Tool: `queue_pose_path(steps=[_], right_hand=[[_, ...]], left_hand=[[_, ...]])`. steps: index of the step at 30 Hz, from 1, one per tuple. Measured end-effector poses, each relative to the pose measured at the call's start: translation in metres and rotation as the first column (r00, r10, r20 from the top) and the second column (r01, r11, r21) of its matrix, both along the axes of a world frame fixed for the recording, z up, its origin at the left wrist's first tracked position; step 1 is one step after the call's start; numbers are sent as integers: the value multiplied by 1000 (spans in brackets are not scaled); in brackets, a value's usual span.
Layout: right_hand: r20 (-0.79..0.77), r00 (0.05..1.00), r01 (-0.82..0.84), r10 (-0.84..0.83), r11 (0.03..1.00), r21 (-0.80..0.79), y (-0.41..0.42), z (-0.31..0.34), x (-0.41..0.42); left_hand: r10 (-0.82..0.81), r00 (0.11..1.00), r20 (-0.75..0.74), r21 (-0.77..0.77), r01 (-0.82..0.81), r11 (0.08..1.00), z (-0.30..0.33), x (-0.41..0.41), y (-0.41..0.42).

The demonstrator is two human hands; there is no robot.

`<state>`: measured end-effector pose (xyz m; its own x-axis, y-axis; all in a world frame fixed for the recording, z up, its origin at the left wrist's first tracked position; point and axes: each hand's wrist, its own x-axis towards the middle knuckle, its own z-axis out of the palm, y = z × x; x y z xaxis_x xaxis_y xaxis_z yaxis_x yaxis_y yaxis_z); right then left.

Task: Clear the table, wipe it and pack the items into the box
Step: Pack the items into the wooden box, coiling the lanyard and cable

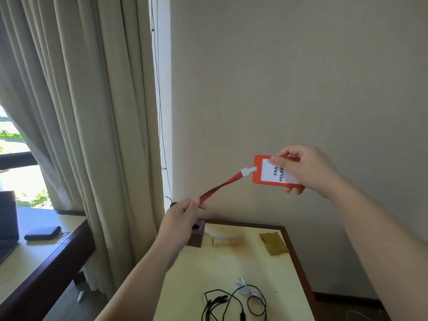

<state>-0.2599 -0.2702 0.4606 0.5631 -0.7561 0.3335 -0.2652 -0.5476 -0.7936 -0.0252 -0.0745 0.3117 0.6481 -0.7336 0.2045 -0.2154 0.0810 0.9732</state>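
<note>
Fingers of the right hand [308, 170] pinch a red badge holder [275, 172] above the table [185, 286] — left hand [183, 214] grips its lanyard [220, 186]; below lie cables [234, 300], gold roll [228, 240], wooden box [196, 234].

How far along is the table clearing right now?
Early. In hand: right hand holds the red plastic badge holder, left hand pinches its red lanyard strap. Still on the table: gold cup stack, olive cloth, black cables. No wiping evident; no box visible.
</note>
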Motion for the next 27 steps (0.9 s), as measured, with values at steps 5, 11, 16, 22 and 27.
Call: queue_pose_path(steps=[5, 11, 16, 22, 27], right_hand=[[-33, 995, 91, -91, 996, 4, -9, -24, -4], [140, 986, 87, -94, 995, 54, 3, -30, 16], [140, 990, -29, 23, 999, 45, 18, -31, 30], [75, 997, 16, -17, 1000, 14, 21, -44, 29], [-91, 995, -36, 42, 997, 66, 26, -72, 24]], left_hand=[[-85, 978, 189, -42, 94, 995, 26, 4, 19], [-348, 884, 313, 152, 315, 937, 16, -25, 8], [-369, 868, 331, 199, 319, 927, -4, -44, 1], [-346, 782, 518, 267, 237, 934, 14, -39, 7], [-262, 740, 619, 180, 191, 965, 66, -25, 6]])
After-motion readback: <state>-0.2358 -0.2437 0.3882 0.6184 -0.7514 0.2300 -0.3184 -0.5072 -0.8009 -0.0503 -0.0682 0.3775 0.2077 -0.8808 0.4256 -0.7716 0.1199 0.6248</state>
